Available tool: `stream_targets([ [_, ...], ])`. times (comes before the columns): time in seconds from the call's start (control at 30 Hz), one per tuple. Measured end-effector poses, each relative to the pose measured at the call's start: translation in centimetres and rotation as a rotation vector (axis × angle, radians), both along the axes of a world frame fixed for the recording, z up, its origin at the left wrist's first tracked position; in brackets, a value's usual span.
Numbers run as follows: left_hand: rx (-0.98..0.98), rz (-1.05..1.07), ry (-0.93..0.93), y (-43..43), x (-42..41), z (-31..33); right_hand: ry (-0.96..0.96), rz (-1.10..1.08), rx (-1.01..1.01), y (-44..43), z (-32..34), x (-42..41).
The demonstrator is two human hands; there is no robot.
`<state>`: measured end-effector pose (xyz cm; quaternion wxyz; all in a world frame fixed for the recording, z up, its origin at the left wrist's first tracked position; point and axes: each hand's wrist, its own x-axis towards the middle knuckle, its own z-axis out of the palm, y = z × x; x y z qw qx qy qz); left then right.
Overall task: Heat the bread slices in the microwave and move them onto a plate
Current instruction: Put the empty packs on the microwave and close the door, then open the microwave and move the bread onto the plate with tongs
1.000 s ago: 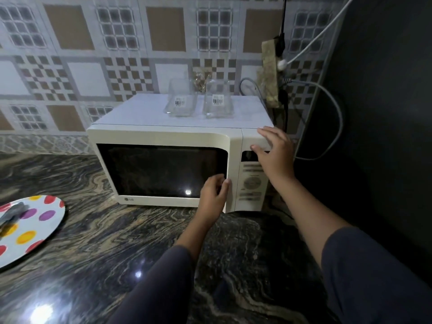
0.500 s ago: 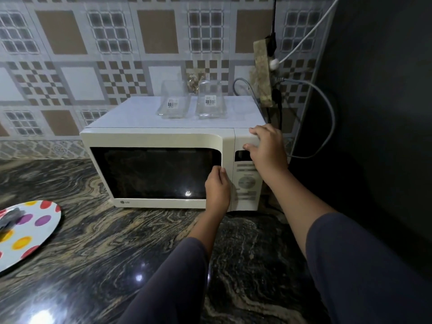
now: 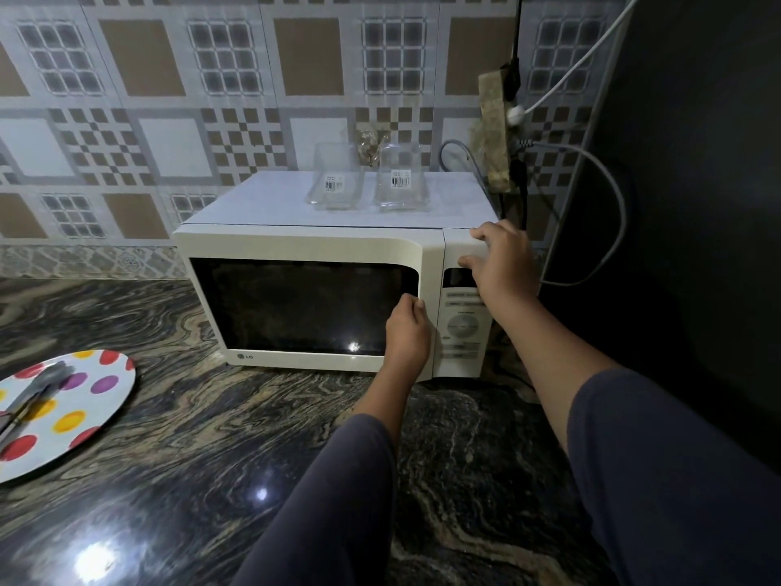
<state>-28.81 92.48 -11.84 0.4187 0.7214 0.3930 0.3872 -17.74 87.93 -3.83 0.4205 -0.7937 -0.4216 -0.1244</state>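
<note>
Two hands meet at a microwave [image 3: 270, 205] standing on a dark, marbled stone counter [image 3: 177, 450], its back to a wall [image 3: 148, 133] of brown, white and grey patterned tiles. A dark panel [image 3: 697, 162] closes the scene on the right.

On the microwave's top, toward the back, stand two clear containers, one to the left [image 3: 336, 184] and one to the right [image 3: 401, 184], each with a barcode label. A socket strip [image 3: 494, 133] hangs on the wall just behind the right rear corner, and a grey cable [image 3: 617, 213] loops from it across the dark panel. At the left edge of the counter, well apart from the microwave, lies a white plate [image 3: 114, 406] with coloured dots; a grey utensil [image 3: 38, 393] rests on it.

The microwave's door [image 3: 304, 243] sits flush with the front, and its dark window shows only a glint of light; bread cannot be made out behind it.

The left hand [image 3: 408, 332] is at the door's right edge beside the control panel [image 3: 462, 327], fingers tightly curled against that edge. The right hand [image 3: 503, 264] clasps the microwave's top right corner above the panel, fingers over the top and thumb on the front face. Both forearms are bare below dark sleeves.
</note>
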Motion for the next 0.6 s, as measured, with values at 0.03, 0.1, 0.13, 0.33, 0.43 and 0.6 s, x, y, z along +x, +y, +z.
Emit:
stream_targets([
  [0.03,0.0,0.0,0.004,0.0,0.0,0.0,0.003,0.005,0.003,0.0,-0.1,0.0],
  [0.1,-0.001,0.001,0.012,-0.1,0.0,0.0,0.012,0.012,0.016,0.0,-0.1,0.0],
  [0.13,-0.002,0.001,0.013,-0.1,0.0,0.1,0.016,0.012,0.021,0.0,-0.1,0.0],
  [0.33,0.019,-0.009,0.01,-0.1,-0.2,0.0,0.017,0.014,0.016,0.0,-0.1,0.1],
  [0.43,0.0,-0.007,0.031,-0.1,-0.1,0.6,0.004,0.004,0.019,0.1,-0.1,0.2],
  [0.6,0.075,-0.025,-0.1,-3.4,-3.5,-2.1,-0.016,-0.011,0.009,-0.1,-0.1,0.1],
])
